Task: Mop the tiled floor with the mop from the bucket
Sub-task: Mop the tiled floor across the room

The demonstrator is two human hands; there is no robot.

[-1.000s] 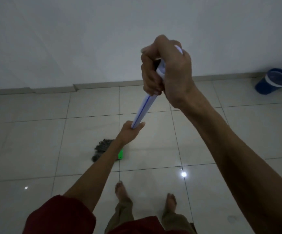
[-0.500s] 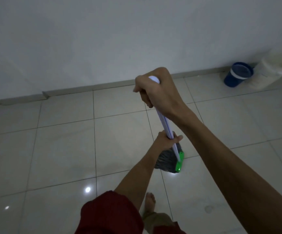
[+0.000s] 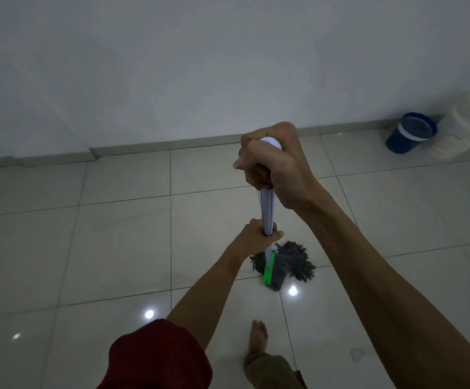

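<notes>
While both hands are clasping the mop handle (image 3: 267, 209), the mop head (image 3: 291, 262) is lying on the tiled floor (image 3: 116, 234), its grey strands splaying out mostly to the right of the green clamp (image 3: 268, 272). The right hand (image 3: 270, 164) is curling its fingers tightly over the rounded top of the handle, at the end farthest from the mop head. The left hand (image 3: 259, 234) is gripping the shaft low down, just above the mop head. The blue bucket (image 3: 411, 133) is standing well apart from the mop head, beyond it and off to the right against the wall.

The handle is looking like a stiff, light tube, so it should be passing a push straight down to the strands. These are soft and floppy and, if wet, probably dragging rather than gliding. This two-point hold seems right: the top hand steering, the lower one pressing. The glossy tiles are throwing back lamp reflections and are likely getting slick, which matters for the bare foot (image 3: 259, 335) resting near the mop head on the person's side.
</notes>
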